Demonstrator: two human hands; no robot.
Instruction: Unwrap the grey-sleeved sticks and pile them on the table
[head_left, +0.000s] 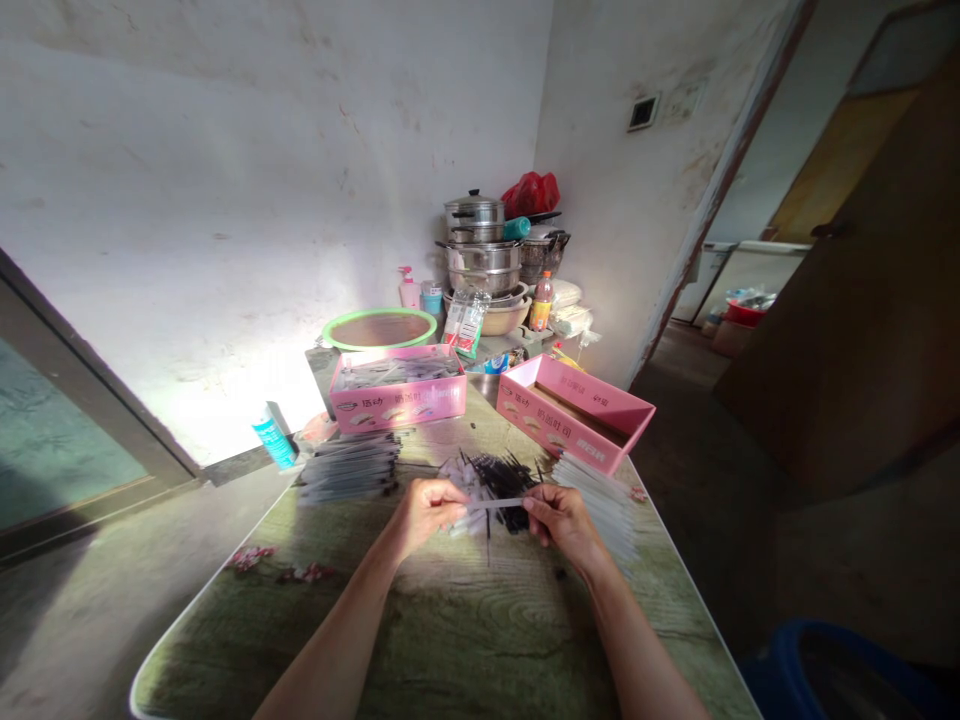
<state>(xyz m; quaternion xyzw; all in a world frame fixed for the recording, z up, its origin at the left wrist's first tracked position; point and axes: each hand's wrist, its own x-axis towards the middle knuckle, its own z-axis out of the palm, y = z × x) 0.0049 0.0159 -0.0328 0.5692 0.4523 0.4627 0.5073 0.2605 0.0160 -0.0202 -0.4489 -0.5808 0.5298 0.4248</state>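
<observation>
My left hand (433,512) and my right hand (556,512) are both closed in a pinch. Stretched level between them is a thin whitish translucent tube (495,504), each hand gripping one end. Just beyond my fingers lies a loose heap of thin black sticks (504,476), with a scatter of small white pieces (459,470) at its left. A stack of long translucent tubes with dark ends (351,468) rests on the left of the table. To the right, past my right hand, lies a spread of clear tubes (600,500).
On the table (465,640), a pink box (401,400) filled with tubes stands back left. Another pink box (574,415), its brown bottom partly showing, sits back right. Behind are a green-rimmed basin (379,328), stacked pots (480,255) and a bottle (541,300). A blue can (274,440) stands left.
</observation>
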